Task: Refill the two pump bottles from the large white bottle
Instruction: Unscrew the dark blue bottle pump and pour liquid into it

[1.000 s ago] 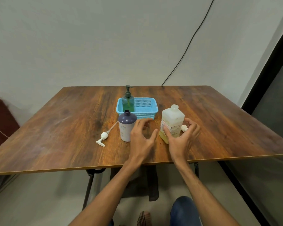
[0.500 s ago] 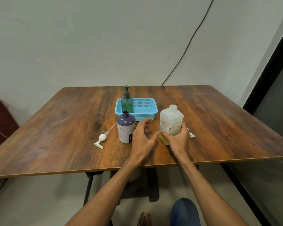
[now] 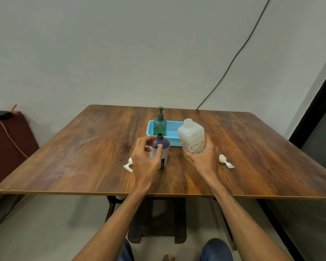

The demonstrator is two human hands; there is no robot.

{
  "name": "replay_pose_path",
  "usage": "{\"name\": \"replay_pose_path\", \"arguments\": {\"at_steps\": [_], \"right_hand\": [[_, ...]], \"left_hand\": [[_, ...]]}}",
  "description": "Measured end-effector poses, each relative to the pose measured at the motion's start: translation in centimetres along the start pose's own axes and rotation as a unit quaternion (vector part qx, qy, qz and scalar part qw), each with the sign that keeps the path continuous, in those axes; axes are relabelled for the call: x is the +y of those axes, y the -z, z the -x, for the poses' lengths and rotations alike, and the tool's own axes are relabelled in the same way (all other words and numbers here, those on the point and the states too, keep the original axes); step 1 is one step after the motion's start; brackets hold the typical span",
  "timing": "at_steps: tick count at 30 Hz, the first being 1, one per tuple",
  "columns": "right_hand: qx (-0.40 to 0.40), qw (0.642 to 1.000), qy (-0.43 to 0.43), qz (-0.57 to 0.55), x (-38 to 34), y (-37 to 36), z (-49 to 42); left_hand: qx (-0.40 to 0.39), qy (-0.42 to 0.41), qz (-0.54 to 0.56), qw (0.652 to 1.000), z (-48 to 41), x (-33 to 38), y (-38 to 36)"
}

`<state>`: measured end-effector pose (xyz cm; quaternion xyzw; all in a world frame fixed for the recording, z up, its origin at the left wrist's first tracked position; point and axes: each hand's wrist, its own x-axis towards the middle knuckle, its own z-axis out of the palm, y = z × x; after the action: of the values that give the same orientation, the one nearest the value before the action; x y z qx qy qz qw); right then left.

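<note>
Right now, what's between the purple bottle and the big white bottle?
Head view: nothing sits between the purple bottle and the white bottle, only bare table. The front wall of the blue basket shows just behind the gap.

"CHG" on the large white bottle (image 3: 192, 136)

Soft, even, dimmish indoor light; faint shadows, wide-angle bending at edges, slight blur.

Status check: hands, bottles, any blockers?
Left hand grips open purple bottle. Right hand holds large white bottle, uncapped, tilted. Nothing between them.
</note>
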<state>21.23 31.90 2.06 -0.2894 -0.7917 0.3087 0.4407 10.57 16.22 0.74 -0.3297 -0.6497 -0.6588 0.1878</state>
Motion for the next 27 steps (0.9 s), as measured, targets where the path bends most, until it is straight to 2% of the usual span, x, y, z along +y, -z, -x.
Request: {"name": "replay_pose_path", "arguments": {"at_steps": [2,7,11,20,27], "right_hand": [[-0.009,1.0,0.014,0.026,-0.2,-0.5,-0.2],[-0.032,0.993,0.048,0.103,-0.4,-1.0,-0.9],[-0.047,0.981,0.079,0.169,-0.2,-1.4,-1.8],[-0.057,0.953,0.138,0.263,-0.5,-1.4,-3.0],[-0.072,0.943,0.146,0.292,-0.6,-1.3,-3.5]], "left_hand": [[-0.015,0.025,-0.012,1.0,-0.6,-1.4,0.1],[-0.154,0.119,-0.032,0.98,-1.4,-4.4,-0.4],[-0.212,0.152,-0.002,0.965,-1.4,-5.9,-1.0],[-0.194,0.14,0.033,0.97,-1.7,-7.4,-1.7],[-0.189,0.12,0.041,0.974,-1.8,-8.2,-2.0]]}}
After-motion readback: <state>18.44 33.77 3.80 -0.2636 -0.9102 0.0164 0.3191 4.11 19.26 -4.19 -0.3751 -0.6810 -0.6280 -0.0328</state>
